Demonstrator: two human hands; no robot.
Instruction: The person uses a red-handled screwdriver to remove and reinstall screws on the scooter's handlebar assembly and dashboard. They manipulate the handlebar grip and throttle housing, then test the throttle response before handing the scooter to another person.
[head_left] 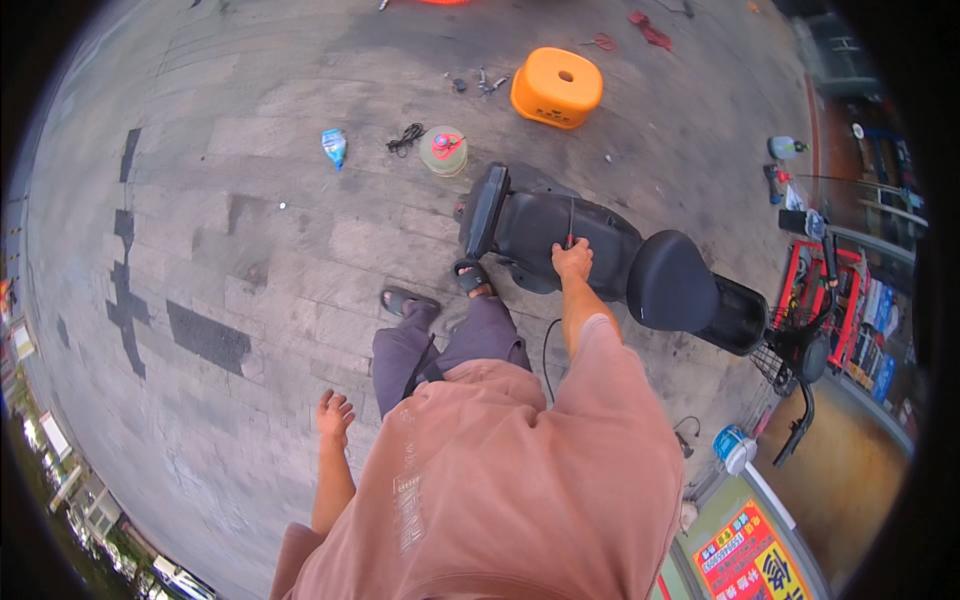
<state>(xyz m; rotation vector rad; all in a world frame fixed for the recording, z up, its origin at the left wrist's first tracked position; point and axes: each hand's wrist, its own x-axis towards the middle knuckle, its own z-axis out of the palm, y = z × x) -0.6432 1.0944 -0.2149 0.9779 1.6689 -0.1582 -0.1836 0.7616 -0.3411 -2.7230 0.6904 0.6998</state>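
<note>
My right hand (573, 260) is closed around what looks like a screwdriver (571, 240), with a red handle and a thin shaft pointing away from me. It is held over the rear seat (530, 228) of a black electric scooter; whether the tip touches the seat I cannot tell. Beside that seat is the scooter's rounded front saddle (672, 282), to the right of my arm. My left hand (335, 415) hangs free at my left side, its fingers loosely apart and holding nothing.
Ahead stand an orange plastic stool (562, 82) and a round container (443, 158) with a red item on top. A black cable (405, 139), a blue-labelled bottle (334, 147) and small tools (490, 82) lie on the paving. Red shelving (848, 310) and a white-and-blue bucket (735, 450) are at right.
</note>
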